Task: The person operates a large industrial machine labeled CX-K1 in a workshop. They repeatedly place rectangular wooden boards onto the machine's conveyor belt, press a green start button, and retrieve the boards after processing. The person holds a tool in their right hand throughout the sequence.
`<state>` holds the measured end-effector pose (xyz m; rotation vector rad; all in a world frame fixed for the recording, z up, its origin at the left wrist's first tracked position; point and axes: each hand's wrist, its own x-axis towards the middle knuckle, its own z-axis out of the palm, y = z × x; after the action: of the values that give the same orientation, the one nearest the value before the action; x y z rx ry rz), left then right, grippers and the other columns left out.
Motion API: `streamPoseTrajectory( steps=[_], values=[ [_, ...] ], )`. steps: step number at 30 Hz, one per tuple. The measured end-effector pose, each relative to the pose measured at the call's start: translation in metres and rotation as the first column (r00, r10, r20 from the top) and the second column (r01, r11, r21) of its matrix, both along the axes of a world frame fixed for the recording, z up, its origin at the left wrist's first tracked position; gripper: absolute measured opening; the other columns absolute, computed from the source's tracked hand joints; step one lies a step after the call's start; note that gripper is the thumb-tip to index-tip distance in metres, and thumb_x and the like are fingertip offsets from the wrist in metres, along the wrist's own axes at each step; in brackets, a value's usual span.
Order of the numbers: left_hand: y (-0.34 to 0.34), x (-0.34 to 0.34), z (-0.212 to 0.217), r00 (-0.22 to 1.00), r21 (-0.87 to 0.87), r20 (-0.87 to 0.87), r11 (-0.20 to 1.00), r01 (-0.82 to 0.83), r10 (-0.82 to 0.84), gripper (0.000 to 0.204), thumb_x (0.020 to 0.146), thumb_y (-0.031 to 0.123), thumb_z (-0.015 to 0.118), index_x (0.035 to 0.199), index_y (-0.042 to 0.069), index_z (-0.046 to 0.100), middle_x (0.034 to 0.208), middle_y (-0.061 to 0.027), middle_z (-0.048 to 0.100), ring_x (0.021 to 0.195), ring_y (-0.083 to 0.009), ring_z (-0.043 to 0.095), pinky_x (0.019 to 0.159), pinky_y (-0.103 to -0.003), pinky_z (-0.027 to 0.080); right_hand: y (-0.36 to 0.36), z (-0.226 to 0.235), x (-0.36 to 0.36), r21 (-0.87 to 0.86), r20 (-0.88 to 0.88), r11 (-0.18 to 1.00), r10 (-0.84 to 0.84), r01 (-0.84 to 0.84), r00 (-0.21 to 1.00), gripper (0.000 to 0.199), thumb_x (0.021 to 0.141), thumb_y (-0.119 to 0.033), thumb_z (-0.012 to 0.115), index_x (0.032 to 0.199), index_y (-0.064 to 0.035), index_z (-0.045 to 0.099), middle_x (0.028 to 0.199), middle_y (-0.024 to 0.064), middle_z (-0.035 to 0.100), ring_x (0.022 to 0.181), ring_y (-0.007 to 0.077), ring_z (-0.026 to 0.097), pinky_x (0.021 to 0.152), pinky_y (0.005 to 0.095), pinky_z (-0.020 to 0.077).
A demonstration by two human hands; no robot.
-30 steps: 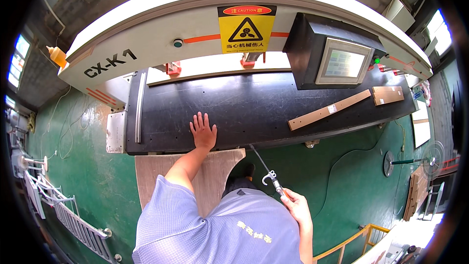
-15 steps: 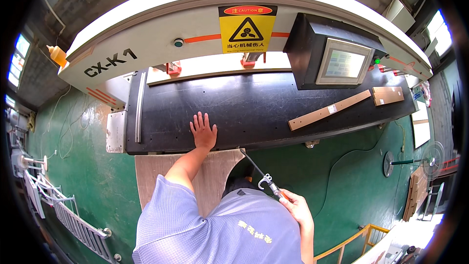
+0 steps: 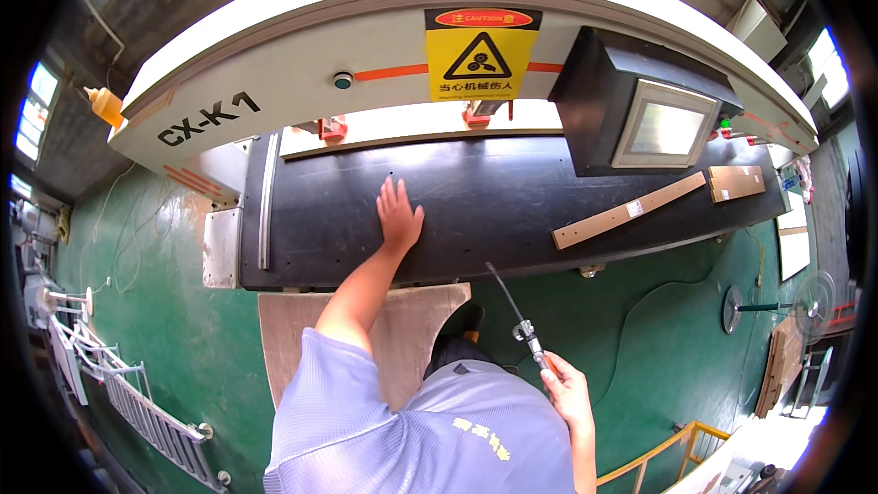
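My left hand (image 3: 400, 215) is over the black machine table (image 3: 494, 197), its fingers stretched out and its palm down, holding nothing. Whether the palm presses on the surface I cannot make out. Low at my right side, my right hand (image 3: 569, 391) is wrapped round the grip of an air blow gun (image 3: 527, 334). The gun's long thin dark nozzle points up and left, its tip just off the table's front edge. A brownish board with a curved right edge (image 3: 297, 338) stands below the table front, partly covered by my left arm.
A long brown strip with holes (image 3: 631, 210) and shorter brown pieces (image 3: 736, 183) lie on the table's right. A control screen (image 3: 666, 125) hangs above. The white machine beam (image 3: 293, 91) spans the back. A standing fan (image 3: 809, 305) is at right, a grey rack (image 3: 146, 393) at left.
My left hand has slid farther back over the table and slightly right. My right hand has moved the air blow gun right, its nozzle tip now farther from the board.
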<state>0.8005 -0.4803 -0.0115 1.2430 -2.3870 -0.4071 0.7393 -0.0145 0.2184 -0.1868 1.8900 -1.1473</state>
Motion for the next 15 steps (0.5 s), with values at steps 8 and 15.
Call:
streamPoseTrajectory(
  steps=[8,15],
  values=[
    [-0.118,-0.092,0.036,0.954,0.069,0.299,0.998,0.004,-0.025,0.081,0.092,0.044,0.063,0.155,0.003,0.034,0.163,-0.0157,0.03,0.153,-0.0303,0.023,0.124,-0.052,0.018,-0.012,0.003,0.0,0.033,-0.056,0.996,0.08,-0.078,0.995,0.049,0.094,-0.008,0.071,0.14,0.0003,0.058,0.091,0.0013,0.069,0.075,0.0051,0.058,0.069,0.0225,0.0501],
    [-0.084,-0.088,0.055,0.927,-0.029,0.375,0.999,0.026,-0.013,0.078,0.094,0.054,0.058,0.151,0.003,0.041,0.157,-0.0129,0.039,0.148,-0.0278,0.032,0.12,-0.058,0.022,-0.027,0.003,0.001,-0.002,0.013,0.998,-0.066,0.066,0.998,0.047,0.096,-0.012,0.068,0.14,0.0008,0.058,0.084,-0.0004,0.066,0.062,0.0025,0.052,0.056,0.0195,0.0425]
  ],
)
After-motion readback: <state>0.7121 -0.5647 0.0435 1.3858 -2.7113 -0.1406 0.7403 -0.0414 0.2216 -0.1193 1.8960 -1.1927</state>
